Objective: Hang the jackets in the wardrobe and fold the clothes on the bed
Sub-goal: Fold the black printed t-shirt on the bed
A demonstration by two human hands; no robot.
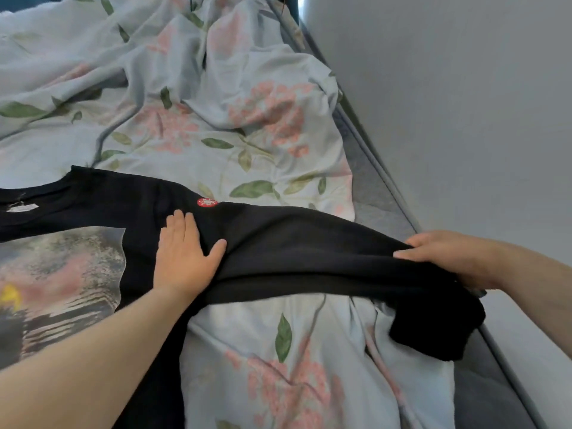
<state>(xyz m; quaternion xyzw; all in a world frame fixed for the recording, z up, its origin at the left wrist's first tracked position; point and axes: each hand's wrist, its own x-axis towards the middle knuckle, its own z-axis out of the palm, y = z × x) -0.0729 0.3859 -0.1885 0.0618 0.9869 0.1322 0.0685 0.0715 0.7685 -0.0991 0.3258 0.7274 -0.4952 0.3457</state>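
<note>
A black long-sleeved top (278,243) lies spread on the bed, front up, with a large printed picture (62,283) on its chest and a small red round badge (207,202) near the shoulder. My left hand (185,255) presses flat on the shoulder area, fingers straight. My right hand (445,255) grips the sleeve near its cuff and holds it stretched out to the right, lifted a little off the bed. The cuff end (439,329) hangs down below that hand.
A rumpled pale blue floral duvet (216,119) covers the bed. A grey mattress edge and bed frame (387,193) run diagonally along the right, against a plain light wall (464,103).
</note>
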